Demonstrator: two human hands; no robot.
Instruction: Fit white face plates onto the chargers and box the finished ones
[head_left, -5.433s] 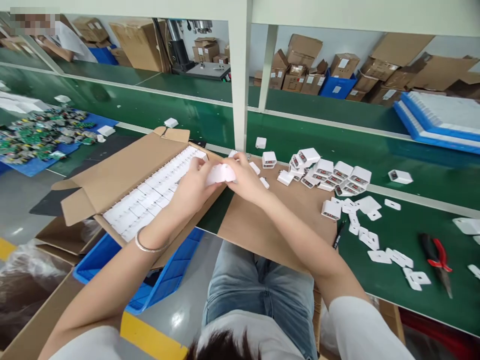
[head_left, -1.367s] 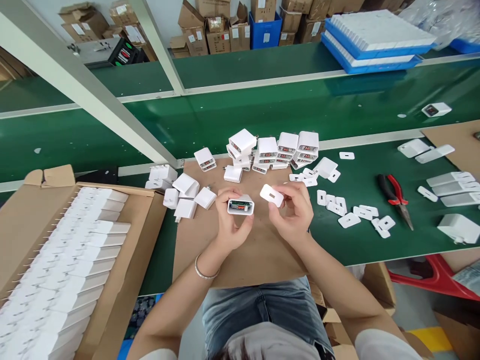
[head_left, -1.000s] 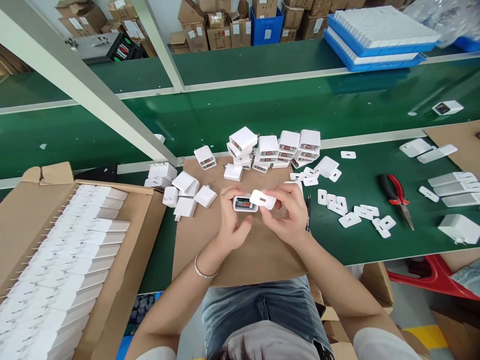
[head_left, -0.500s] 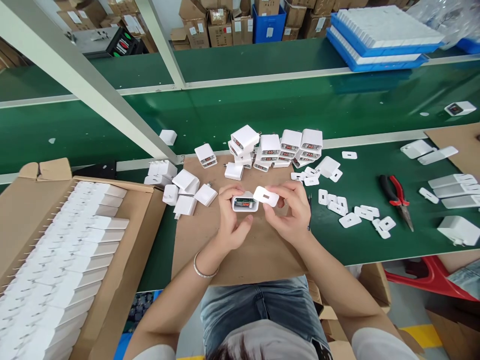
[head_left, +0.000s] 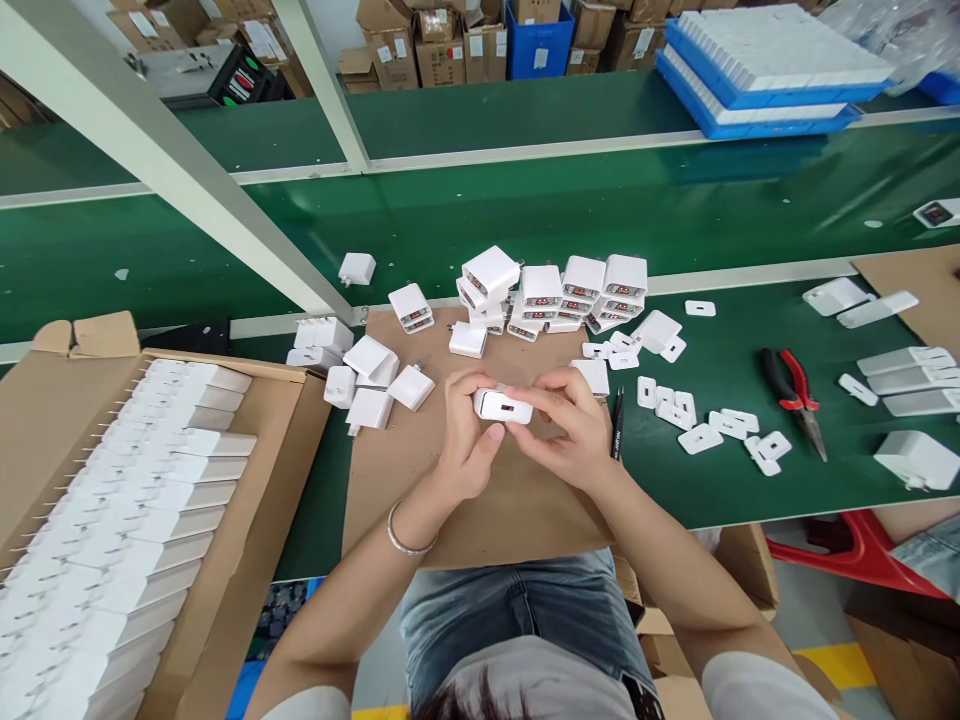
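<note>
My left hand [head_left: 466, 440] is closed around a white charger housing [head_left: 486, 393] above the brown cardboard sheet [head_left: 480, 520]. A white end cap [head_left: 516, 411] with a small slot covers the housing's open face, and my right hand [head_left: 566, 430] pinches the cap's right end. Whether the cap is fully seated, I cannot tell. Just beyond my right fingers lies another white charger [head_left: 591, 377]. Black tweezers [head_left: 617, 425] rest to the right of that hand. Loose end caps [head_left: 700, 439] are scattered farther right on the green table.
Stacked open chargers [head_left: 540, 290] stand at the sheet's far edge, with more chargers [head_left: 373, 375] at left. A carton [head_left: 296, 450] packed with chargers fills the left side. Red-handled pliers [head_left: 799, 400] lie right. Behind runs a green belt [head_left: 525, 210]; a slanted post [head_left: 225, 215] crosses the left.
The end cap has moved left from beside the housing onto its open face, hiding the circuit board. My right hand has shifted left with it. Pieces on the back belt have moved right.
</note>
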